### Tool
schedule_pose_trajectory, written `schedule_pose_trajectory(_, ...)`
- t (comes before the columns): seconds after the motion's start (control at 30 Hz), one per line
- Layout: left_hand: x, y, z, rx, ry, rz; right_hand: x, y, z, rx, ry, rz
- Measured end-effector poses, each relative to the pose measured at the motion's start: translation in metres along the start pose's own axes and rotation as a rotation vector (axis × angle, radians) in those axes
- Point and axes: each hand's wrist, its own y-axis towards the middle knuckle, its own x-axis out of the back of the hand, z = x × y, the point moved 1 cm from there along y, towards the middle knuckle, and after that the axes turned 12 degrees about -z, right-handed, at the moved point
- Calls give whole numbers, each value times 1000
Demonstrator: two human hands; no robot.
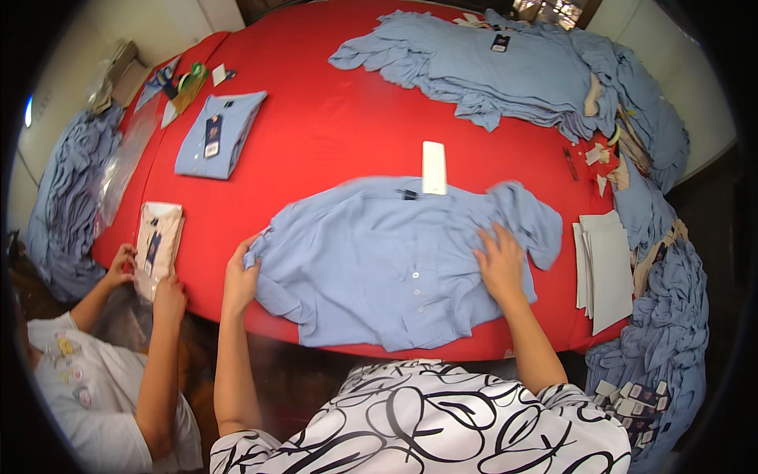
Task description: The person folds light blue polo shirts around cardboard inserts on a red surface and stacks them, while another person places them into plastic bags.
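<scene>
A light blue shirt (355, 245) lies spread on the red-covered table in front of me, collar away from me and its buttons showing. My left hand (242, 270) is closed on the shirt's left side, pinching the cloth. On the right, my right hand (500, 259) rests on the shirt with fingers spread, beside a sleeve that is bent at the upper right. A white card strip (433, 167) lies just beyond the collar, its near end at the shirt's edge.
At the left, a co-worker's hands (168, 296) hold a folded beige garment (160, 241). Beyond it lies a folded blue shirt (221, 138) with a tag. Blue shirts (505, 75) heap at the far right. White boards (606, 272) and more piled shirts (671, 316) stand at my right.
</scene>
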Motion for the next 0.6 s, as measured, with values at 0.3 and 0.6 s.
schedule_pose_trajectory(0.3,18,-57,36,-215,560,-267,74,21,48,120,276,275)
schedule_pose_trajectory(0.6,-6,-63,6,-2,497,58,-96,101,237,494,566,211)
